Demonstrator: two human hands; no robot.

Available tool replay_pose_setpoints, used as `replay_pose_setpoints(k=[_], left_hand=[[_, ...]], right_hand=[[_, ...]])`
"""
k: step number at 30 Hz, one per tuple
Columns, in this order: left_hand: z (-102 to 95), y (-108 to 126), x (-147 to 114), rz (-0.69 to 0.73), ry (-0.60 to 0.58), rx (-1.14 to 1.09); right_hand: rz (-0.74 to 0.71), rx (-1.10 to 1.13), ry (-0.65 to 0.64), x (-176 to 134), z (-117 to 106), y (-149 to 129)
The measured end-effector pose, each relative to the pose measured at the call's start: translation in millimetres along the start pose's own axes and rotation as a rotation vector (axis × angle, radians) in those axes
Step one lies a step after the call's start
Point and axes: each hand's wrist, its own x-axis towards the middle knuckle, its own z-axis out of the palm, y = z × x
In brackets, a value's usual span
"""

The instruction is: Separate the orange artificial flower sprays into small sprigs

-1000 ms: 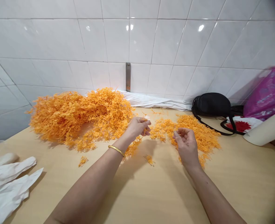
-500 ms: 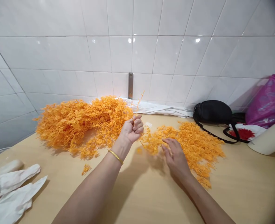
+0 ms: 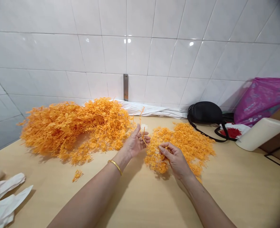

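Note:
My left hand (image 3: 135, 141) is held palm inward with the thumb raised and the fingers loosely apart. A thin orange stem (image 3: 143, 136) crosses in front of its fingers. My right hand (image 3: 175, 156) pinches an orange plastic flower sprig (image 3: 157, 160) between thumb and fingertips, just above the table. Behind and beside that hand spreads a flat heap of loose orange sprigs (image 3: 189, 139). Left of my left hand stands a larger, bushy orange pile (image 3: 59, 129). One small loose orange piece (image 3: 77, 175) lies on the table in front of it.
On the wooden table (image 3: 225, 190), a black bag (image 3: 205, 112) with a strap, a purple plastic bag (image 3: 261, 98) and a cream cylinder (image 3: 261, 134) stand at the right. White cloth pieces (image 3: 9, 199) lie at the left front. White cloth (image 3: 151, 110) runs along the tiled wall.
My left hand has opened from a closed pinch and sunk slightly. My right hand has closed on the sprig near the heap. The view has shifted a little to the right.

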Motion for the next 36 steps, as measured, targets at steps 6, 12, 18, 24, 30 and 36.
replay_pose_setpoints(k=[6,12,18,24,30,36], left_hand=[[-10.6,-23.0,-20.9,-0.035,0.028,0.219],[-4.7,-25.7,-39.1,0.012,0.085,0.292],[-6.5,-31.3,-44.8,0.030,0.068,0.302],[-21.5,-33.2,-36.5,0.107,0.072,0.416],[-16.6,-30.6,-38.4,-0.012,0.048,0.291],[-18.0,-27.7,-37.9,-0.084,0.022,0.255]], right_hand=[[0.034,0.025,-0.006,0.2,3.1,8.7],[0.152,0.138,-0.346,-7.5,9.3,5.8],[0.149,0.134,-0.421,-9.7,2.2,0.1],[0.152,0.119,-0.365,-4.7,2.7,7.3],[0.022,-0.042,-0.180,0.4,4.0,17.0],[-0.061,-0.066,0.001,5.7,-1.5,21.3]])
